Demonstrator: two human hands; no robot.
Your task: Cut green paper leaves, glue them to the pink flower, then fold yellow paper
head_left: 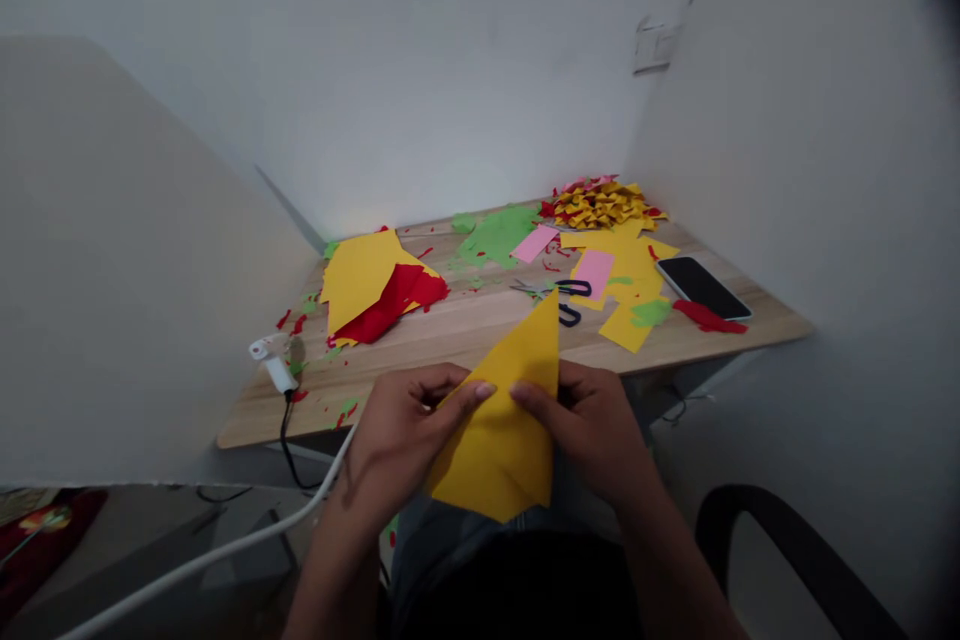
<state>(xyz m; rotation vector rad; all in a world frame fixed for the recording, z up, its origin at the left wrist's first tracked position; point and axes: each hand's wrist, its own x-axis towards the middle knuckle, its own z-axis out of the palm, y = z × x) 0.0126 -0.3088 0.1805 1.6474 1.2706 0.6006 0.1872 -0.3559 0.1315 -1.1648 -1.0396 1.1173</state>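
Note:
Between my two hands, in front of the table's near edge, is a piece of yellow felt-like sheet [499, 450] with a pointed top and a wider lower end. My left hand [412, 430] grips its left edge, thumb on the face and fingers behind. On the right edge, my right hand [589, 420] pinches it the same way. The tip of the sheet overlaps a pair of black-handled scissors [574, 288] lying on the table, hiding part of them.
On the wooden table [450, 330] lie larger yellow sheets [360, 275], a red piece [382, 310], green scraps [499, 235] and pink rectangles [595, 273]. A pile of small yellow pieces [604, 205] sits at the back right, near a phone [701, 285]. A white corded tool [274, 367] is at left; a chair armrest [787, 530] stands right.

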